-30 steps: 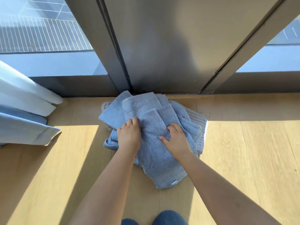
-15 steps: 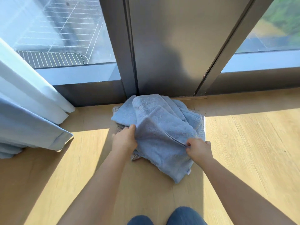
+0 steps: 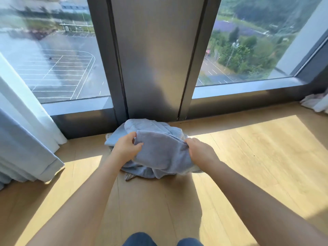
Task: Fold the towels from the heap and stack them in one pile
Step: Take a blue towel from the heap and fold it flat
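Observation:
A heap of light blue towels (image 3: 150, 126) lies on the wooden floor against the dark window post. Its top towel (image 3: 159, 151) is raised off the heap and stretched between my hands. My left hand (image 3: 126, 148) grips the towel's left upper corner, thumb on the front of the cloth. My right hand (image 3: 198, 153) grips its right edge, fingers curled into the fabric. The towel's lower part hangs down and bunches over the heap. A grey striped cloth (image 3: 128, 175) peeks out beneath the heap.
A pale curtain (image 3: 21, 135) hangs at the left and reaches the floor. The dark metal window post (image 3: 154, 68) and low window frames stand right behind the heap. A white crumpled cloth (image 3: 316, 102) lies at the far right. My knees (image 3: 159, 239) show at the bottom edge.
Both hands went from pressing on the heap to gripping the top towel and raising it by its edges. My head tilted up, so more of the windows shows.

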`<state>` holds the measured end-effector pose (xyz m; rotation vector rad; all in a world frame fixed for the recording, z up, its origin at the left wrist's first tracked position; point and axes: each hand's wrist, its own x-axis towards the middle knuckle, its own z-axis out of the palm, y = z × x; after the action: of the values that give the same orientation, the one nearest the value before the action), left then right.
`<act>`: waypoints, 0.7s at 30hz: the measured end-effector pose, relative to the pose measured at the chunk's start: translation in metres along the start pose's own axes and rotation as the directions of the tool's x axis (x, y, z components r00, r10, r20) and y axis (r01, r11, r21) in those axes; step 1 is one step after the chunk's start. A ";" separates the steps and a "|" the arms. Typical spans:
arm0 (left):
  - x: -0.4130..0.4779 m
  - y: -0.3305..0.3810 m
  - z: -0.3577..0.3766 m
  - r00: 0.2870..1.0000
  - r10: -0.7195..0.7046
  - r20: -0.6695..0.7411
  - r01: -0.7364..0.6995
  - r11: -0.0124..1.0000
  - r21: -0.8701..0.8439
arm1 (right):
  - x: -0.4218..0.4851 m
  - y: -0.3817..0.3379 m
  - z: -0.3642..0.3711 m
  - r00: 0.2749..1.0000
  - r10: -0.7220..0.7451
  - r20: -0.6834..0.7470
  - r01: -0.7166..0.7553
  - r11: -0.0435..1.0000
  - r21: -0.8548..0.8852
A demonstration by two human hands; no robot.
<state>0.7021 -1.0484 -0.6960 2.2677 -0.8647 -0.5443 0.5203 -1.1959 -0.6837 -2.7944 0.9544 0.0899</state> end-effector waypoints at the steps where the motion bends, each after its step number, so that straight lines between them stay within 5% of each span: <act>1: -0.006 0.008 -0.006 1.000 0.008 -0.012 -0.008 1.000 0.006 | -0.007 0.002 -0.011 1.000 -0.018 -0.016 0.017 0.999 -0.034; 7: -0.042 0.047 -0.045 0.981 0.094 -0.167 -0.079 0.992 0.094 | -0.034 0.000 -0.079 0.983 -0.183 0.008 0.181 0.961 -0.208; 12: -0.082 0.059 -0.078 0.957 0.220 -0.190 -0.123 0.899 0.421 | -0.048 -0.006 -0.098 0.875 -0.480 -0.070 0.381 0.770 -0.512; 15: -0.097 0.057 -0.095 0.944 0.285 -0.166 -0.149 0.817 0.557 | -0.055 -0.007 -0.097 0.704 -0.667 -0.245 0.472 0.697 -0.540; 21: -0.114 0.042 -0.125 0.948 0.303 -0.099 -0.114 0.611 0.784 | -0.083 -0.037 -0.088 0.636 -0.670 -0.382 0.573 0.742 -0.348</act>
<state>0.6756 -0.9400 -0.5622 2.8327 -1.4214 0.2837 0.4773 -1.1349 -0.5821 -3.2229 -0.0524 -0.6919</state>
